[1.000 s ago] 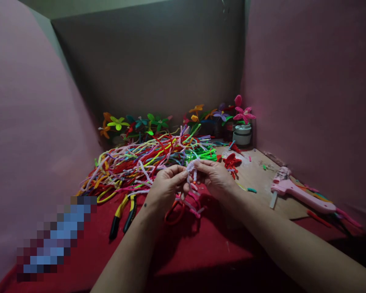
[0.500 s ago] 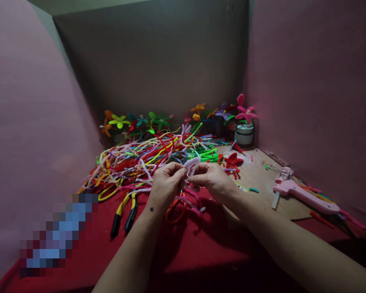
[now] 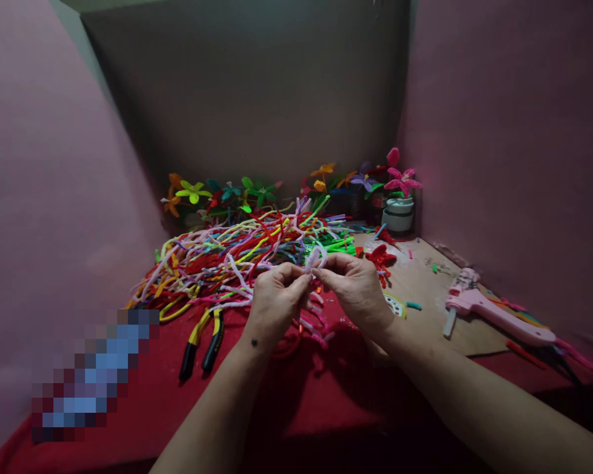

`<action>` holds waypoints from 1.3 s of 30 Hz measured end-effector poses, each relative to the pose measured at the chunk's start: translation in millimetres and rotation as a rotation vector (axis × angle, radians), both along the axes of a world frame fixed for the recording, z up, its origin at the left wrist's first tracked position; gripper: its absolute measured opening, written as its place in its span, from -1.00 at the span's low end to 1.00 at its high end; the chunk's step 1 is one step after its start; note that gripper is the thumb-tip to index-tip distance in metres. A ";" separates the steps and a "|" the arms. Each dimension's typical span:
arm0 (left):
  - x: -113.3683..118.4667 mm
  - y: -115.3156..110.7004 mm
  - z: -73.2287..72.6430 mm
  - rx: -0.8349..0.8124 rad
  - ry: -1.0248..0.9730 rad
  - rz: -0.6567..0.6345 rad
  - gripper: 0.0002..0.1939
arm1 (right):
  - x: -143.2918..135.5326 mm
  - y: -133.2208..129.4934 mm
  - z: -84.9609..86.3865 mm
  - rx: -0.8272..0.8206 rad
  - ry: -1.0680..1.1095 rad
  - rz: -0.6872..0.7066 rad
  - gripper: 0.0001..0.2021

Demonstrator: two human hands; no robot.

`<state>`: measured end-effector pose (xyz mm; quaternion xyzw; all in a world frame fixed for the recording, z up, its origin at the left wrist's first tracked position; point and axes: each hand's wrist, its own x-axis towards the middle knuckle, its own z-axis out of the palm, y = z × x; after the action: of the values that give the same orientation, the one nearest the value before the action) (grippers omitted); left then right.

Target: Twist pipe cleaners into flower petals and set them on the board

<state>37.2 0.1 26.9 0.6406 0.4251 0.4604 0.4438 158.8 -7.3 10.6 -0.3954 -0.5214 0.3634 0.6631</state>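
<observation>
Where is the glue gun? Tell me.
In the head view, the glue gun lies at the right on the board, by the pink wall, right of the right hand.

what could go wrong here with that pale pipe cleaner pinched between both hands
The left hand and right hand pinch a small pale pipe cleaner at the fingers; its wire ends might prick them. It is held right above the loose pipe cleaner pile, so it could snag a strand there. The right forearm lies near the pink glue gun and might knock it.
</observation>
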 end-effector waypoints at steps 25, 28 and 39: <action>-1.7 -1.6 -2.2 -0.005 0.043 0.017 -0.86 | 7.6 4.8 -3.1 -0.120 0.116 0.233 -0.86; -2.0 -1.6 -2.5 0.019 0.049 0.040 -0.86 | 6.6 1.7 -0.1 -0.060 0.033 0.172 -0.84; 1.1 -0.8 -3.1 -0.041 -0.037 0.063 -0.84 | 6.0 -2.2 -0.4 0.131 -0.380 -0.184 -0.80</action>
<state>38.2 -0.7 23.8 0.6091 0.4461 0.4769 0.4501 164.8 -9.5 10.2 -0.4586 -0.6211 0.1856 0.6078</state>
